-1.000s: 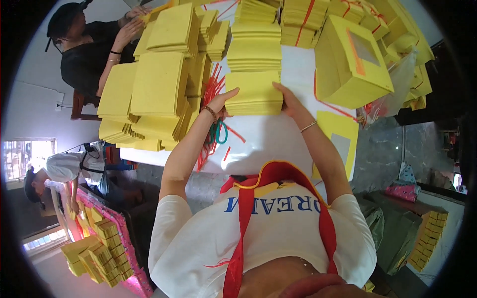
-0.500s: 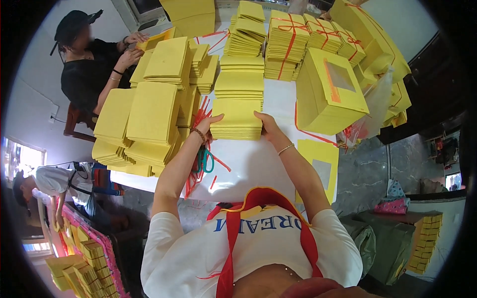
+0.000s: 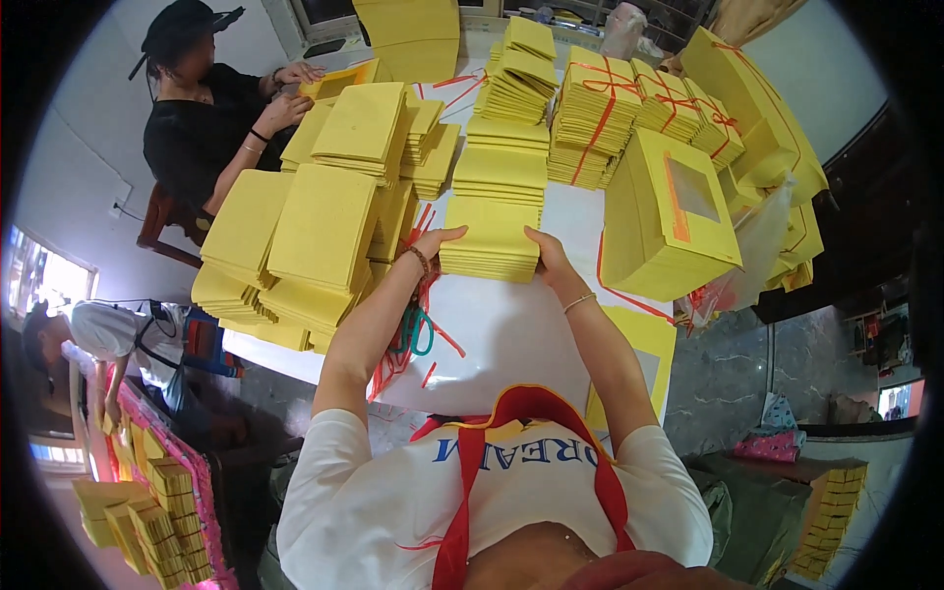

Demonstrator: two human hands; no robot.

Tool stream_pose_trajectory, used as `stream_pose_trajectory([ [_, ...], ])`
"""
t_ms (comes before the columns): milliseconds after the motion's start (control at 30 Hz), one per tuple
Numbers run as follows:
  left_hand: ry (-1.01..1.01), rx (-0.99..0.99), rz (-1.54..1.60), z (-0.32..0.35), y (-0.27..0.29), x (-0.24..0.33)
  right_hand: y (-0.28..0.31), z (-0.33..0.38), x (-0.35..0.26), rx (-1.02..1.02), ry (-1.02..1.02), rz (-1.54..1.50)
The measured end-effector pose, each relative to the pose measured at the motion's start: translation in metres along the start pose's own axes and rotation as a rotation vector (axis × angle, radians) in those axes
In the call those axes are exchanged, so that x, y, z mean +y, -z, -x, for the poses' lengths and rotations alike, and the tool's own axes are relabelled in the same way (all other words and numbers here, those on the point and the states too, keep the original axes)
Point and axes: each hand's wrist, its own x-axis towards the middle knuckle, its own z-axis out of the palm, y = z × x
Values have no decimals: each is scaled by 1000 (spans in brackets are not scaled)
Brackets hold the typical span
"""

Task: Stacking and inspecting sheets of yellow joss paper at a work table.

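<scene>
A stack of folded yellow paper pieces lies at the near end of a row of like stacks on the white table. My left hand holds its left side, thumb on the top piece. My right hand grips the opposite side in the same way, thumb near the top edge. The fingers beneath are partly hidden. Behind this stack, more yellow stacks follow closely. By my left forearm lie red ribbon strips and teal-handled scissors.
Tall yellow piles stand on the left, with a co-worker behind them handling a yellow piece. Ribbon-tied bundles and a big yellow block occupy the right. A clear plastic bag hangs beside the block.
The whole view has shifted, so the table and things appear farther right. Both my hands stay on the same stack, which looks unmoved against the row behind it.
</scene>
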Motion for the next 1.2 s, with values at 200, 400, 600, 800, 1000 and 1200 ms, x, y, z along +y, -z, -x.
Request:
stream_pose_trajectory([
  [200, -66, -46, 31, 14, -10, 1, -1, 1, -3, 12, 31, 56],
  [400, 81, 49, -170, 3, 4, 13, -4, -1, -7, 70, 4, 121],
  [600, 98, 113, -185, -4, -3, 10, -10, 17, -10, 70, 19, 104],
  [800, -115, 113, -112, -21, 3, 5, -34, 29, 12, -4, 253, -225],
  [1000, -133, 65, 57, -13, -11, 12, -24, 20, 18, -44, 278, -331],
  [1200, -249, 69, -14, -21, 24, 3, -42, 14, 32, -53, 331, -338],
])
